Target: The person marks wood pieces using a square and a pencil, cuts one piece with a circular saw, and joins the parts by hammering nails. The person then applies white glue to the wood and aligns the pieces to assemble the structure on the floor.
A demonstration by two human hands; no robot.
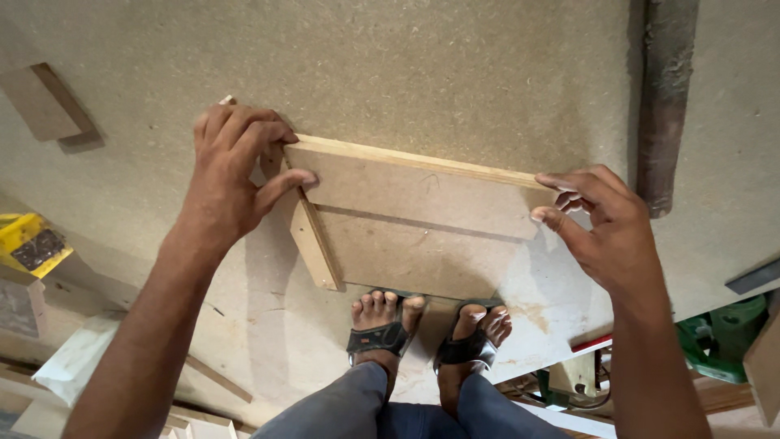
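left hand (236, 171) gripping wooden panel assembly (410, 223) corner, right hand (601, 223) pinching opposite edge, near edge hidden by feet (426, 329)

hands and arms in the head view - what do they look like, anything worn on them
Both arms are bare from the bottom edge of the picture to the fingers: no sleeves, no gloves. The left hand and the right hand show no ring, watch or wristband on the parts in view. Fingernails are short and plain. No tape, bandage or markings can be seen.

panel's (414, 219) left corner under hand (231, 175)
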